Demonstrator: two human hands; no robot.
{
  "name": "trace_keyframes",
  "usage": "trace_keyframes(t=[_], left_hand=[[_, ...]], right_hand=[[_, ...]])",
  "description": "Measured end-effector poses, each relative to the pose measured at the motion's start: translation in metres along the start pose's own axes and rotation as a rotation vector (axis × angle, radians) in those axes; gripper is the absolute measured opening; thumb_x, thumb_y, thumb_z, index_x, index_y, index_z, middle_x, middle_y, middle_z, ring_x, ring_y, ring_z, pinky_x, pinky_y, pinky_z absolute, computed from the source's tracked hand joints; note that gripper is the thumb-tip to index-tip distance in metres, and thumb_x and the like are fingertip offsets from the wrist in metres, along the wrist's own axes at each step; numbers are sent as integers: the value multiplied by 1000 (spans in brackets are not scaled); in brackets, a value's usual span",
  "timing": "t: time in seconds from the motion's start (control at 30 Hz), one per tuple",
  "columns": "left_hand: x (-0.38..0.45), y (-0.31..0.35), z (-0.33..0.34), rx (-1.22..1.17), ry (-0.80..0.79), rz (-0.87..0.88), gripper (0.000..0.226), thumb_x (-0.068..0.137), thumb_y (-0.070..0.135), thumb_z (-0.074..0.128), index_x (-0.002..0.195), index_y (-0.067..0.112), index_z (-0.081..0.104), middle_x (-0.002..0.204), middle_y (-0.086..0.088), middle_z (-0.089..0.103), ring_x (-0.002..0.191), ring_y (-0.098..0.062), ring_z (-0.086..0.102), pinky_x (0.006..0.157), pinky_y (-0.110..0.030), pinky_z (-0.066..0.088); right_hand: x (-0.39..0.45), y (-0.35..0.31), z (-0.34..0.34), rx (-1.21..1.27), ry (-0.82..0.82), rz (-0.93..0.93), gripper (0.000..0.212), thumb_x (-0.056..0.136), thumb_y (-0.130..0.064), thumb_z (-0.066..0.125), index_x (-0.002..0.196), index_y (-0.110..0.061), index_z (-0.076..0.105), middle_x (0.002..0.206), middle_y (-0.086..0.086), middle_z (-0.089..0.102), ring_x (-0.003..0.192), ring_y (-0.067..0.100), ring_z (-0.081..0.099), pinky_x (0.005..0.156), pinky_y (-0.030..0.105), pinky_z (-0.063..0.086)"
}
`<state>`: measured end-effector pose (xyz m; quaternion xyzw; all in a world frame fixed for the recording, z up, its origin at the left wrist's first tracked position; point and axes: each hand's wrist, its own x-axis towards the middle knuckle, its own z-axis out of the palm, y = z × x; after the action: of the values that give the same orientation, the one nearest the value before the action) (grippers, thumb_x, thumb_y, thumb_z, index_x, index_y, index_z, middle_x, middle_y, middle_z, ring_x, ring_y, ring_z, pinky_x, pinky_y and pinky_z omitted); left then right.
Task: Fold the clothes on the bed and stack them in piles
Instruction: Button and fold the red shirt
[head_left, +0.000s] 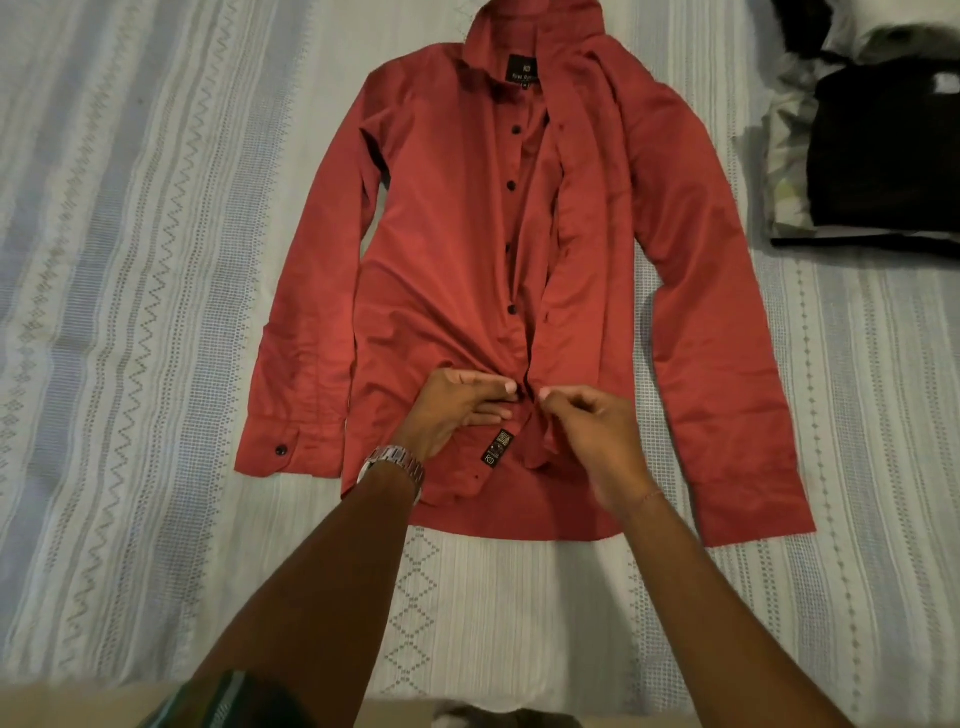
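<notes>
**Red shirt laid flat, hands at the lower placket — folding not started**

Near edge: both forearms reach in from the bottom, bare bed (156, 312) cover below the shirt hem. Wristwatch (392, 467) on the left wrist. Left hand (457, 410) and right hand (592, 426) meet at the front opening just above the hem. The left fingers (498, 387) pinch the button-side edge of the red shirt (441, 249); the right fingers (556, 395) pinch the opposite edge — looks like fastening a low button, though the button itself is hidden.

The shirt lies face up at mid-bed, collar away from the person, both sleeves spread down along the sides, front still open above the hands with black buttons showing.

Far right: a folded pile (872, 150), dark garment on top, something pale patterned under it — so at least some clothes appear done. This shirt still needs sleeves and body folded, then stacking.

Room: wide bare cover left of the shirt, a narrower strip on the right between the sleeve and the pile. The shirt's collar sits close to the top of the view.
</notes>
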<state>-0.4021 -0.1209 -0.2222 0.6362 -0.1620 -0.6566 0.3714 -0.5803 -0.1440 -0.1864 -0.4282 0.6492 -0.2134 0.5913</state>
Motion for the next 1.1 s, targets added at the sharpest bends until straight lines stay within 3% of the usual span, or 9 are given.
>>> trace_keyframes(t=[0.07, 0.27, 0.43, 0.53, 0.7, 0.83, 0.93, 1.0, 1.1], left_hand=[[0, 0, -1, -7, -5, 2, 15, 87, 15, 78, 98, 5, 78, 95, -15, 78, 67, -13, 73, 61, -21, 58], [-2, 2, -3, 3, -27, -10, 13, 88, 16, 77, 97, 8, 79, 96, -13, 78, 65, -13, 72, 64, -21, 59], [-3, 3, -5, 6, -43, -18, 16, 87, 18, 78, 100, 8, 78, 99, -13, 78, 68, -13, 72, 67, -22, 60], [-4, 3, -5, 12, -43, -19, 21, 86, 16, 78, 105, 6, 77, 99, -12, 78, 71, -15, 74, 68, -22, 60], [-15, 1, -7, 28, 0, 19, 25, 87, -2, 74, 111, -6, 69, 92, -16, 77, 72, -18, 75, 68, -24, 61], [-34, -7, -8, 410, 77, 106, 12, 84, -7, 72, 92, 2, 73, 72, -9, 75, 56, -13, 68, 57, -21, 57], [-48, -14, -7, 830, 79, 203, 14, 72, 2, 85, 82, 9, 78, 69, 1, 74, 61, -5, 68, 65, -21, 55], [-54, -20, -4, 923, 95, 214, 16, 68, 7, 89, 78, 11, 78, 72, 2, 75, 68, -11, 71, 71, -29, 58], [-57, -25, 1, 944, 132, 210, 17, 68, 14, 92, 74, 14, 76, 68, 3, 73, 67, -14, 71, 69, -28, 56]], right_hand=[[1, -1, -7, 105, -111, 126, 4, 92, -17, 75, 90, -17, 78, 84, 0, 78, 84, 16, 72, 81, 32, 59], [-4, 4, -15, 23, -236, 125, 15, 94, -9, 71, 99, -22, 75, 89, 0, 78, 82, 9, 72, 69, 22, 55], [-1, 3, -16, -28, -136, 3, 7, 91, -18, 76, 94, -25, 78, 88, -16, 77, 86, -8, 69, 70, 4, 48], [-1, 4, -15, -94, -122, -86, 5, 88, -23, 80, 93, -23, 80, 89, -13, 78, 88, -5, 70, 73, 6, 49], [-1, 9, -9, -191, -73, -155, 5, 85, -17, 82, 83, -15, 78, 74, -2, 74, 66, 4, 64, 64, 19, 52], [-3, 14, -11, -288, -126, -175, 14, 83, -12, 81, 76, -15, 69, 65, -4, 64, 58, 5, 54, 59, 24, 47], [-9, 17, -12, -399, -137, -218, 17, 82, -14, 82, 73, -19, 69, 69, -6, 69, 58, 0, 58, 59, 16, 46], [-15, 20, -12, -487, -153, -219, 18, 82, -19, 84, 71, -24, 70, 70, -9, 71, 62, -2, 63, 60, 11, 46], [-24, 25, -11, -539, -174, -215, 18, 84, -22, 82, 72, -29, 72, 68, -17, 69, 64, -4, 64, 63, 12, 44]])
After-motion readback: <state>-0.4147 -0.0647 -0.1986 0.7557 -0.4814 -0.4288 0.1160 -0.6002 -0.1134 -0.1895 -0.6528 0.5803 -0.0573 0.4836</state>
